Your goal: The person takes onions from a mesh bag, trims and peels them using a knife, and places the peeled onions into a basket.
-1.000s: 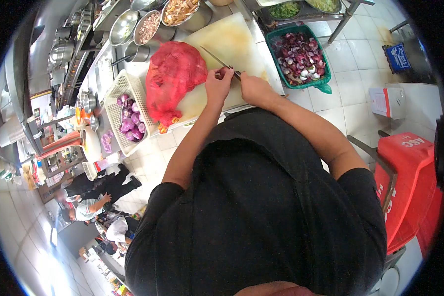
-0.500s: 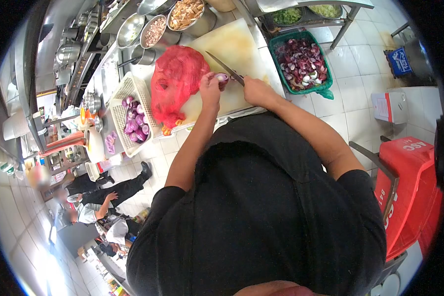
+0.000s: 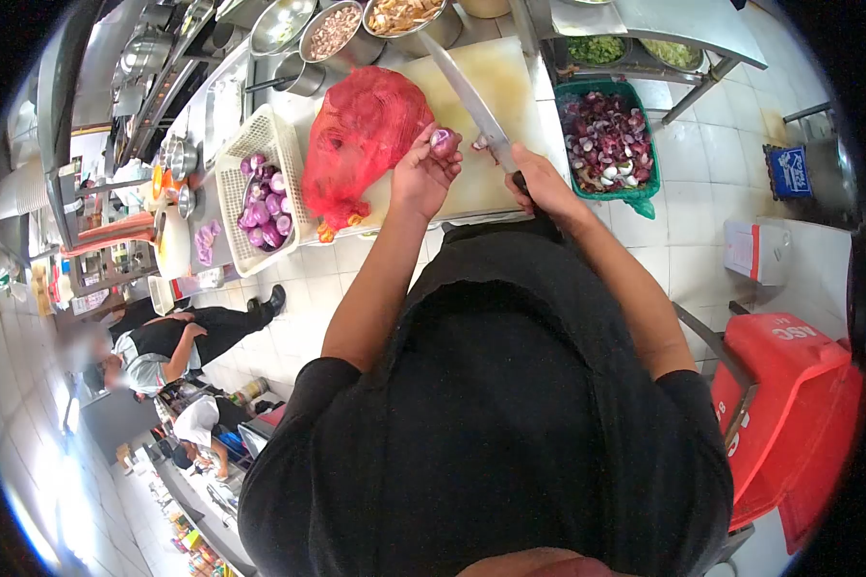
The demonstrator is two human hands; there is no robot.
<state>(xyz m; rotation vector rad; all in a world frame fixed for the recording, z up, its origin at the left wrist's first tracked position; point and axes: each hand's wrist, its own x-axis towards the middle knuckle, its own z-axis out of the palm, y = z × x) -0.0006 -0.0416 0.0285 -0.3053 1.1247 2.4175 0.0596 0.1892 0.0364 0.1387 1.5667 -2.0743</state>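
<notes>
onion (image 3: 444,143) held in left hand's fingers, left hand (image 3: 425,181) half-curled, right hand (image 3: 543,185) gripping knife (image 3: 471,101)

White "ASC" on the red bin (image 3: 777,363) (white lettering on the blue panel (image 3: 788,173), illegible).

knife handle (image 3: 521,181): partly covered | mesh sack (image 3: 364,125): contents unclear | top-edge pot (image 3: 485,9): cropped | co-worker's head (image 3: 114,373): blurred
</notes>
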